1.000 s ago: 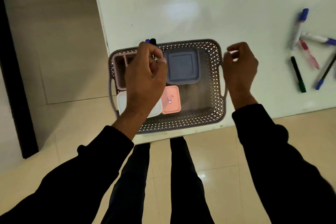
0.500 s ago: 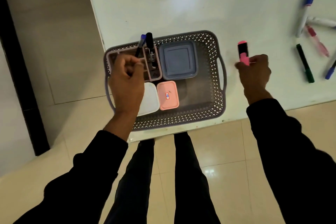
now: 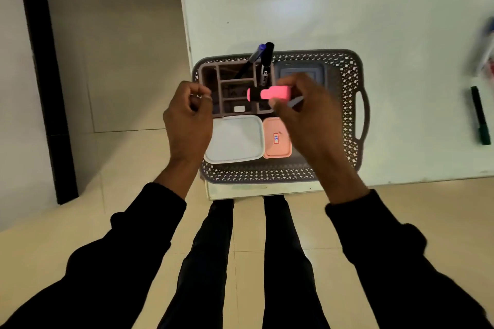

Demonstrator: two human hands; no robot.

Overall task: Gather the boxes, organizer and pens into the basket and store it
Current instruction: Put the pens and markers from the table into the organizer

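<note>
Over the organizer (image 3: 235, 88) in the basket (image 3: 344, 115), the right hand (image 3: 307, 115) pinches a pink highlighter (image 3: 270, 93) lying sideways; the left hand (image 3: 189, 117) hovers beside it, curled, holding nothing.

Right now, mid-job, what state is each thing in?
Grey perforated plastic basket: on the white table, holding the organizer and boxes.
Brown compartment organizer: upright in basket, two pens standing inside.
Blue-grey square box: lidded.
White rectangular box: lidded.
Pink small box: lidded.
Pink highlighter: capped, horizontal, in right hand.
Left hand: curled, empty.
Green marker: lying on the table.
</note>
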